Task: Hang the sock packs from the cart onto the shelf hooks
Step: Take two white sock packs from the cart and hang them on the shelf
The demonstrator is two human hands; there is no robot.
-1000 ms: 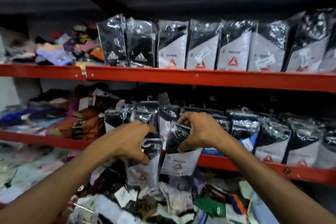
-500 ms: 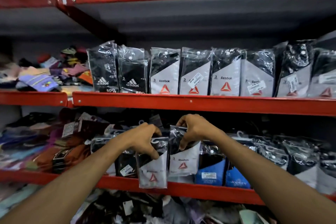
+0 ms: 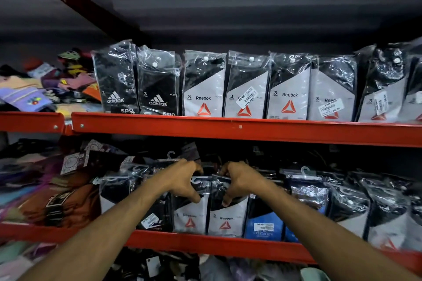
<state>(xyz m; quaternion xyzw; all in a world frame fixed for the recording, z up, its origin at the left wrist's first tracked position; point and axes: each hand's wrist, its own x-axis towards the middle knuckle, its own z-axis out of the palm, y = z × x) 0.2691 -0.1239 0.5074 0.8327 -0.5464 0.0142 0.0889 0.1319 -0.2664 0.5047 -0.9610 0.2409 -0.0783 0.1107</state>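
Head view: both hands are at the middle shelf [image 3: 205,240], each gripping the top of a Reebok sock pack. The left hand [image 3: 182,180] has thumb and fingers closed over the left pack [image 3: 189,219] near its white hanger hook; the right hand [image 3: 239,181] pinches the top of the right pack [image 3: 226,221] the same way. Both packs stand side by side, touching, with their bottoms just behind the shelf's red front edge, among other packs in the row. Whether any hook has caught a rail is hidden behind the hands. The upper shelf [image 3: 239,129] carries a row of upright Adidas and Reebok packs.

The packs look light and floppy, the clear wrap glossy and probably slippery, with a card insert giving some stiffness. The firmest hold is likely the top edge by the plastic hook, where the fingers now sit.
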